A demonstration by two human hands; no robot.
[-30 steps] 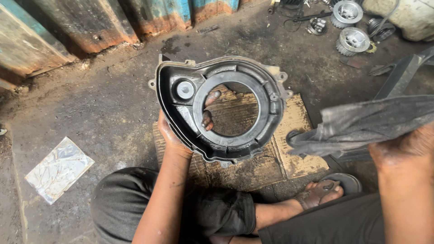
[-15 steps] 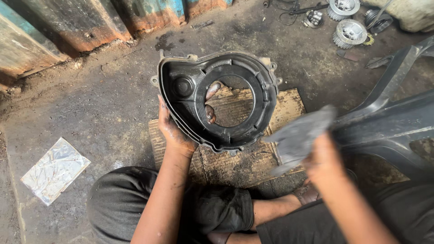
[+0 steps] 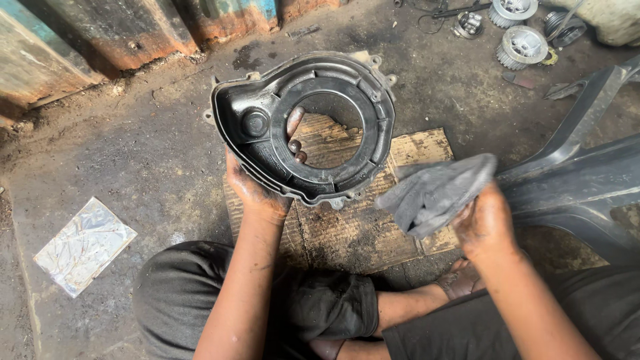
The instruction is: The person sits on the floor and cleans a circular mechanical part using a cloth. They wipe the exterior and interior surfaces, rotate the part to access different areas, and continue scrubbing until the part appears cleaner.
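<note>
Gripping item one: black cast housing cover [image 3: 303, 127], matte and greasy, teardrop outline with a large round opening, a small round boss beside it, ribbed inner wall and bolt lugs along the rim. Left hand [image 3: 257, 190] clamps its lower edge, palm under the rim, fingers [image 3: 293, 143] curled up through the opening and pressed against the inner ring; cover held tilted, clear of the ground.

Item two: grey rag [image 3: 437, 190], soft, crumpled, oil-stained. Right hand [image 3: 483, 223] closed around its near end, fingers bunched tight on the cloth; loose end fans out toward the cover, just short of it.

Beneath both sets of fingers: worn cardboard sheet [image 3: 373, 233], frayed and dirt-caked, flat on the grimy concrete floor [image 3: 147, 153].

Beyond the right-hand fingers: dark plastic body panel [image 3: 573, 180], long and curved. Farther off: toothed silver metal wheels [image 3: 523, 45]. Outside the left-hand fingers: crinkled foil sheet [image 3: 83, 245]. Past the cover: rusted, paint-flaked metal panels [image 3: 120, 33].
</note>
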